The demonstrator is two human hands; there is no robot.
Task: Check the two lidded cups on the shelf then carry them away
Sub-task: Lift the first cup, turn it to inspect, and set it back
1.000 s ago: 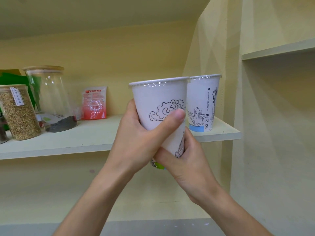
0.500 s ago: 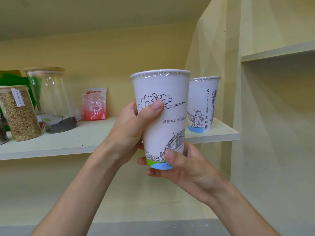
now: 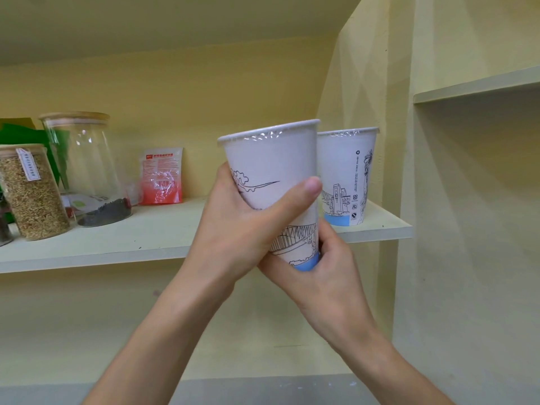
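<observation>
Both hands hold one white paper cup in front of the shelf, cup tilted left, film-sealed top, line-drawn cloud and bridge print, blue band at base. Left hand wraps the cup's middle, thumb across the front. Right hand cups the base from below. Second sealed cup stands upright on the shelf's right end, behind the held one. Left on the shelf: grain-filled jar, glass jar with dark contents at bottom, red-white packet leaning on the back wall.
</observation>
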